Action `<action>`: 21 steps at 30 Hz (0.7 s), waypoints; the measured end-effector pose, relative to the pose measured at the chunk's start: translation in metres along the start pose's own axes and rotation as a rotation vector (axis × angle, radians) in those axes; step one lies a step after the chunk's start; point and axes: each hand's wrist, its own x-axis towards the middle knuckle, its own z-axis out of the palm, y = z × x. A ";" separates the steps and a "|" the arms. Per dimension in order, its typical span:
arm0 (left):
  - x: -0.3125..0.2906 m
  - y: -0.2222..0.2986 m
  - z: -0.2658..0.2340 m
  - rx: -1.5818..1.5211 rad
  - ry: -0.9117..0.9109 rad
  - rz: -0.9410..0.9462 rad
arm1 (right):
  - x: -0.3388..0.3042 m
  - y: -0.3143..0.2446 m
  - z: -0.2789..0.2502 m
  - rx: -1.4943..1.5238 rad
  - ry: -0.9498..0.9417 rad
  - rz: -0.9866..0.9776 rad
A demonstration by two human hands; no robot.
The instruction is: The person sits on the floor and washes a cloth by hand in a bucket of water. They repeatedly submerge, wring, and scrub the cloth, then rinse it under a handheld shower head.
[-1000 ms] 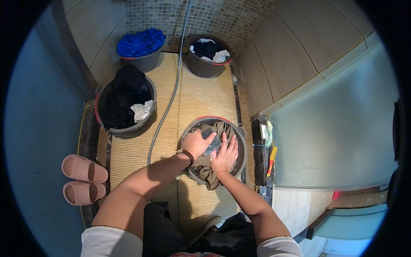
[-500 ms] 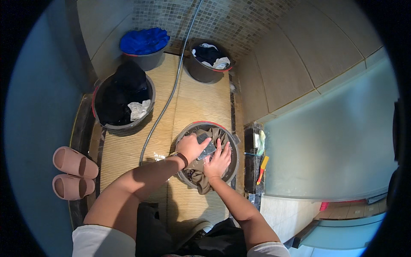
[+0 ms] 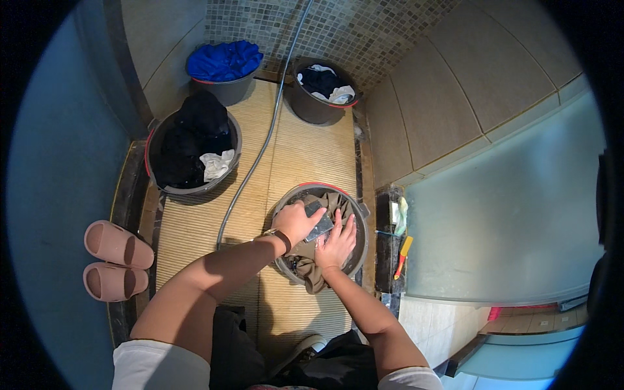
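Observation:
A round grey bucket (image 3: pixel 363 250) with a red handle along its far rim stands on the ribbed mat in front of me. Wet brown cloth (image 3: pixel 313 276) lies bunched in it, one fold hanging over the near rim. My left hand (image 3: pixel 294 223) is closed around a dark grey rectangular block (image 3: pixel 320 229), held against the cloth; whether it is a brush or a soap bar I cannot make out. Just right of it, my right hand (image 3: pixel 337 247) presses flat on the cloth, fingers spread.
Further off stand a bucket of dark clothes (image 3: pixel 192 188), a bucket of blue cloth (image 3: pixel 227 91) and a bucket of mixed laundry (image 3: pixel 315 107). A grey hose (image 3: pixel 260 153) crosses the mat. Pink slippers (image 3: pixel 117 283) lie left; a yellow-red handled tool (image 3: pixel 403 257) rests on the right ledge.
The whole view has shifted slightly. Both hands stay in nearly the same place over the bucket, the left still holding the block on the cloth.

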 end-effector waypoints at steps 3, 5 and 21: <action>0.001 -0.004 0.003 0.000 0.053 0.029 | 0.001 -0.002 -0.001 0.006 0.001 -0.002; 0.001 -0.004 0.005 0.001 0.076 0.044 | 0.001 -0.003 -0.002 0.011 -0.003 0.003; 0.002 -0.005 0.006 -0.009 0.075 0.044 | 0.001 -0.002 -0.003 0.012 -0.008 0.008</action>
